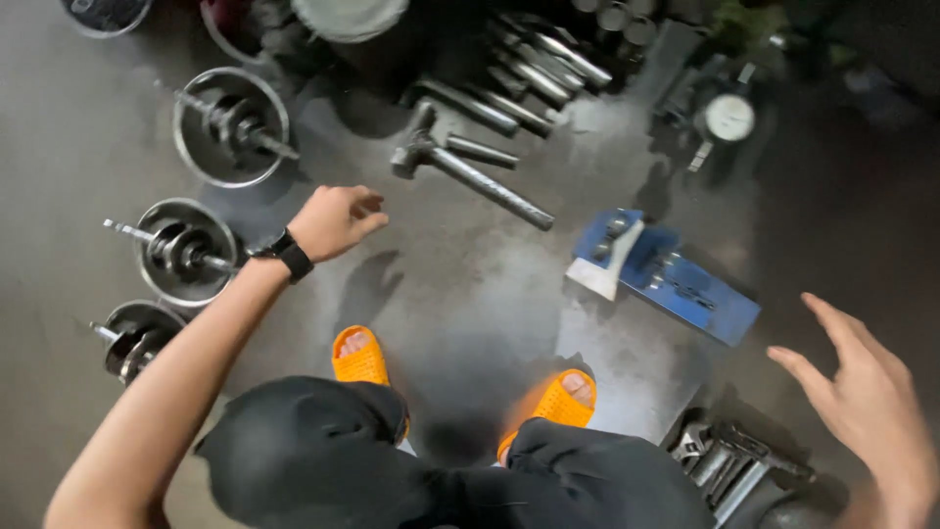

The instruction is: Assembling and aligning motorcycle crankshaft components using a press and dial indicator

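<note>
Grip: both hands empty. Left hand (pixel 331 221) loosely curled above floor (pixel 470 284), nr hammer (pixel 468 168). Right hand (pixel 867 402) open, fingers spread, at rt edge nr blue case (pixel 676 279). Metal bowls (pixel 231 127) w/ shafts far left.

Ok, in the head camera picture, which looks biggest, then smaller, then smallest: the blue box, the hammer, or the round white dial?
1. Blue box looks largest.
2. Hammer is about as long but much thinner, so it comes second, though it's close.
3. Round white dial is plainly smallest.
All three lie on the floor, at a similar distance from the camera.
</note>
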